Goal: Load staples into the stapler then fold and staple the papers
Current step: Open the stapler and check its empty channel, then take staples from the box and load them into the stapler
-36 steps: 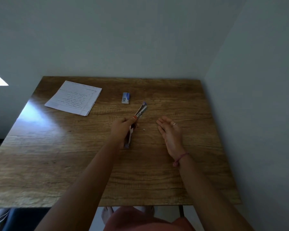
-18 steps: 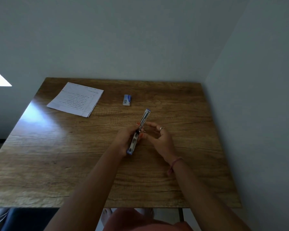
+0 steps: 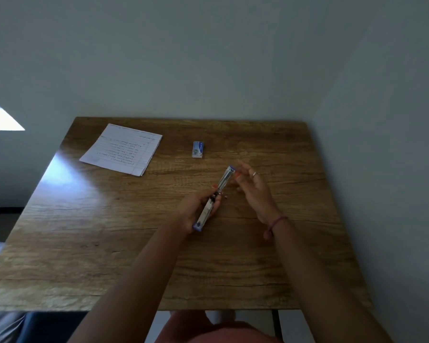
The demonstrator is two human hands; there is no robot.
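Right now the left hand [image 3: 196, 209] is wrapped around the near half of the stapler [image 3: 214, 198], which is swung fully open so that it forms one long strip, slanting away from the person above the middle of the table [image 3: 109, 243]. The right hand [image 3: 254, 191] hovers at the far tip of that strip with its fingers spread and loosely curled; it looks blurred, and whether anything sits between thumb and forefinger cannot be made out. The staple box [image 3: 198, 149] lies farther back on the bare wood, well apart from both hands, and the papers [image 3: 122, 148] rest in a stack near the far left corner, untouched.

Loading appears unfinished, so the risks gather around the open channel. A staple strip is brittle (it snaps at the slightest twist), and feeding it in at an angle could break it or jam the track. With the stapler held in mid-air by one hand only, pressure at the far tip could lever it out of the grip. Snapping the top shut with fingertips near the hinge could pinch them. A small pale speck lies on the table just beside the hinge, perhaps a loose staple, though that is uncertain.
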